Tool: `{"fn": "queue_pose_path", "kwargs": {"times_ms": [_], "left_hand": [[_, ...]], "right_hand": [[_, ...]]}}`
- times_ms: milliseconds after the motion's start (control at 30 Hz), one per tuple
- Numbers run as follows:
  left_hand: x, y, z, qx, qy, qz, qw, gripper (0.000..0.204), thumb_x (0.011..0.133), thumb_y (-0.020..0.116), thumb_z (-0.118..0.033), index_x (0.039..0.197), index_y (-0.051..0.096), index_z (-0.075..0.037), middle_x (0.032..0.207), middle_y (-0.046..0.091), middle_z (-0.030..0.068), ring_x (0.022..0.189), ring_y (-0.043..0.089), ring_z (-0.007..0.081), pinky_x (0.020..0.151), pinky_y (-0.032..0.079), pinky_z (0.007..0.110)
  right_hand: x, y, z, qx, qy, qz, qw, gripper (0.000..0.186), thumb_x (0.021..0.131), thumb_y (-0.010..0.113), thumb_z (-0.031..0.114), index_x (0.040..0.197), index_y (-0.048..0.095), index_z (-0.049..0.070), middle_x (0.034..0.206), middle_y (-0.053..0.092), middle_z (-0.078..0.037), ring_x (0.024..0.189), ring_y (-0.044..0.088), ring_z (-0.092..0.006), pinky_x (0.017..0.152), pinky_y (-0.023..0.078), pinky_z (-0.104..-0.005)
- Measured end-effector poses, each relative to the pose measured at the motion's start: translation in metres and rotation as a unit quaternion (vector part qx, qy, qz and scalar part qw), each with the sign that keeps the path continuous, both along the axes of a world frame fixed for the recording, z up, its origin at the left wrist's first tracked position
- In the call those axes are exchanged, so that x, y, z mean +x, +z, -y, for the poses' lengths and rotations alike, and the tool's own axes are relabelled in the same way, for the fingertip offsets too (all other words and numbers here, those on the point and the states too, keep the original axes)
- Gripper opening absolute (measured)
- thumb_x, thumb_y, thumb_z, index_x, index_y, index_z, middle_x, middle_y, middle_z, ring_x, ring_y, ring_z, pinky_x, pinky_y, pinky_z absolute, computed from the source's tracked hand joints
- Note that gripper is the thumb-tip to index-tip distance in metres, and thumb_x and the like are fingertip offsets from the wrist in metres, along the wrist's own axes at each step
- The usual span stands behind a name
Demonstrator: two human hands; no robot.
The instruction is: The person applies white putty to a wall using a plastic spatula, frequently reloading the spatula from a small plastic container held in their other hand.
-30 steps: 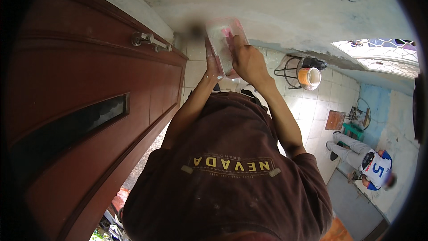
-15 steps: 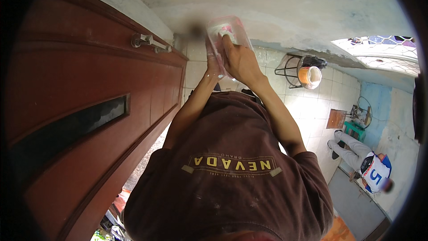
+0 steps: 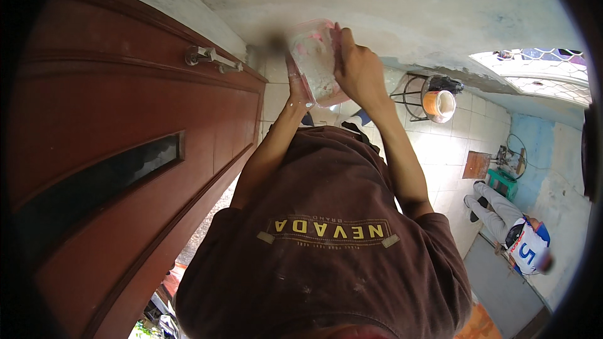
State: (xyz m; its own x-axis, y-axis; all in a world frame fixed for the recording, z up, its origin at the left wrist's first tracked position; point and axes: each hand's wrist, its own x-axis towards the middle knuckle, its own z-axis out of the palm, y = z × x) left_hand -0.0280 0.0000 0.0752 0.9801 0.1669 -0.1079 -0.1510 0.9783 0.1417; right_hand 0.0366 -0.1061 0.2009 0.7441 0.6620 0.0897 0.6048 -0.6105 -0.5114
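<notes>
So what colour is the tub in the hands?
Pink, see-through, with white stuff inside: the tub, seen from the head view.

The left hand [image 3: 296, 85] was mostly tucked behind the pink tub [image 3: 316, 63], so its grip couldn't be made out. The tub's top edge was smeared with blur, same for the wall patch beside it. What the right hand [image 3: 359, 70] had inside the tub was hidden. The seated person [image 3: 516, 232] by the right rim was too small to tell much.

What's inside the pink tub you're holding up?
The pink tub holds a white paste or powder, heaped at its lower end. The right hand covers one side, the left hand is under it, so the rest is hidden.
</notes>
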Motion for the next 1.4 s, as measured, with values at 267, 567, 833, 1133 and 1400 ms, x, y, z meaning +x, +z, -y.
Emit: {"fn": "queue_pose_path", "kwargs": {"times_ms": [267,567,833,1133,1400], "left_hand": [[0.013,-0.003,0.007,0.013,0.008,-0.003,1.0,0.079,0.098,0.043,-0.07,0.153,0.041,-0.014,0.15,0.051,0.0076,0.136,0.051,0.0268,0.116,0.041,0.044],[0.02,0.004,0.011,0.05,0.031,-0.046,0.997,0.079,0.097,0.044,-0.073,0.146,0.048,-0.011,0.14,0.058,0.0077,0.128,0.057,0.0249,0.11,0.047,0.042],[0.009,-0.015,0.011,0.06,0.007,-0.053,0.997,0.071,0.102,0.04,-0.064,0.155,0.039,-0.018,0.153,0.048,0.007,0.139,0.048,0.0267,0.117,0.04,0.046],[0.004,-0.016,0.006,0.058,0.037,-0.057,0.996,0.066,0.101,0.045,-0.059,0.149,0.047,-0.014,0.143,0.057,0.0084,0.131,0.056,0.0255,0.114,0.044,0.045],[0.007,-0.014,0.004,0.089,0.029,-0.046,0.995,0.086,0.093,0.047,-0.076,0.151,0.043,-0.012,0.146,0.053,0.01,0.133,0.053,0.0269,0.114,0.042,0.043]], "right_hand": [[0.007,-0.014,0.002,0.0,0.03,-0.029,0.999,0.056,0.084,0.059,0.004,0.138,0.049,0.0,0.092,0.069,-0.029,0.077,0.069,-0.048,0.076,0.057,-0.0554],[0.018,0.001,0.012,-0.011,0.065,0.01,0.998,0.048,0.082,0.063,0.004,0.127,0.049,-0.001,0.078,0.068,-0.027,0.074,0.069,-0.0465,0.065,0.055,-0.0552],[-0.009,-0.005,0.0,-0.029,0.086,0.012,0.996,0.043,0.085,0.062,0.007,0.126,0.05,0.001,0.084,0.07,-0.028,0.078,0.069,-0.0477,0.068,0.055,-0.0585],[-0.014,-0.014,0.001,0.057,0.114,0.092,0.988,0.046,0.084,0.063,0.007,0.128,0.051,-0.001,0.069,0.066,-0.026,0.078,0.068,-0.0488,0.073,0.056,-0.0538],[-0.011,-0.021,-0.006,0.066,0.111,0.109,0.986,0.037,0.088,0.059,0.005,0.124,0.049,0.001,0.076,0.066,-0.027,0.068,0.066,-0.0474,0.065,0.053,-0.0551]]}}
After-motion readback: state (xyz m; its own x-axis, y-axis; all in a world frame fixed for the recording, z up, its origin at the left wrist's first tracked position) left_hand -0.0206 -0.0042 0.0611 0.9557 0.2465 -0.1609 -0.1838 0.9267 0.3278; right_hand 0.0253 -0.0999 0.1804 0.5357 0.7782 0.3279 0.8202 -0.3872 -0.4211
